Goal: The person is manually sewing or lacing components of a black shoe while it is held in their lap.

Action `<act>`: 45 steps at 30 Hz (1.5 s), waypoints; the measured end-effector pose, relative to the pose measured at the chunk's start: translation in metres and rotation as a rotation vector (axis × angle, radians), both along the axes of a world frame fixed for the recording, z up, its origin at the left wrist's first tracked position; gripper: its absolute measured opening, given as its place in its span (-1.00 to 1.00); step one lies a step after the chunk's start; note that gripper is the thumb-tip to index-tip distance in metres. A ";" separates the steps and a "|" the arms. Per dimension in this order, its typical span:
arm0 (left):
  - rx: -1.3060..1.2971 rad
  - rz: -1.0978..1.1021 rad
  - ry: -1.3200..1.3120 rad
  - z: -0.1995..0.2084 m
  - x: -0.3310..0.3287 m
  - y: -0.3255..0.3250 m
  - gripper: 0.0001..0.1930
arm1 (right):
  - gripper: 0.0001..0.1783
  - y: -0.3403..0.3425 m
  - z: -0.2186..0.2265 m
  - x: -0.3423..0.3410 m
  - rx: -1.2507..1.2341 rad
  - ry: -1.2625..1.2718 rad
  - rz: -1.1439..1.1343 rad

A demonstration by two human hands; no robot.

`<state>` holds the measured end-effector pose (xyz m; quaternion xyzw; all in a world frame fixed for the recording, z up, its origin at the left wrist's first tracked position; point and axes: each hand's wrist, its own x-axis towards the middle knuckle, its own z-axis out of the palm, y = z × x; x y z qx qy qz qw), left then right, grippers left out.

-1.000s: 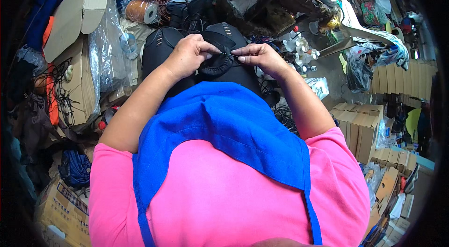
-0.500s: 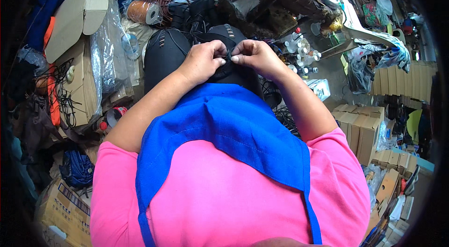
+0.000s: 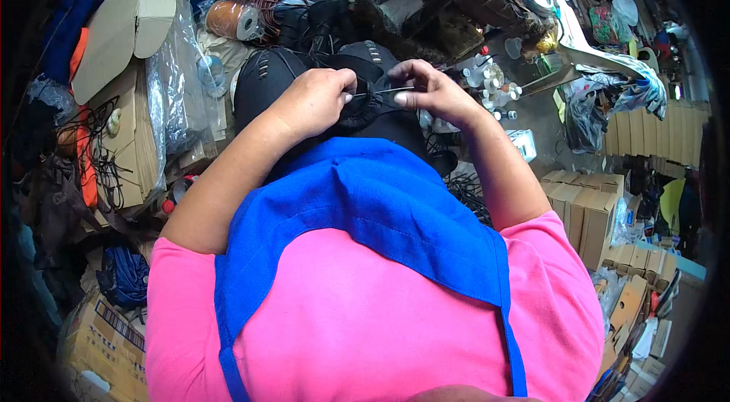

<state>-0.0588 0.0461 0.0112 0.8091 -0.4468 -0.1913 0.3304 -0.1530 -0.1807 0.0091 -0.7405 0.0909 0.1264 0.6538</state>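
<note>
I observed the left hand (image 3: 315,101) and right hand (image 3: 430,90) close together, both pinching a black shoe upper (image 3: 365,109) above the blue apron (image 3: 365,212). A thin needle (image 3: 391,89) spanned between the fingers. Cardboard boxes (image 3: 122,22) stood left.

A cardboard box (image 3: 133,14) sits far left of the grip, a brown thread spool (image 3: 228,19) up-left, small bottles (image 3: 494,82) right, stacked cartons (image 3: 589,212) lower right.
</note>
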 end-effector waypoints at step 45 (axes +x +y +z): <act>-0.535 0.412 0.402 0.057 0.031 0.108 -0.89 | -0.76 -0.040 0.041 0.009 0.264 -0.123 -0.338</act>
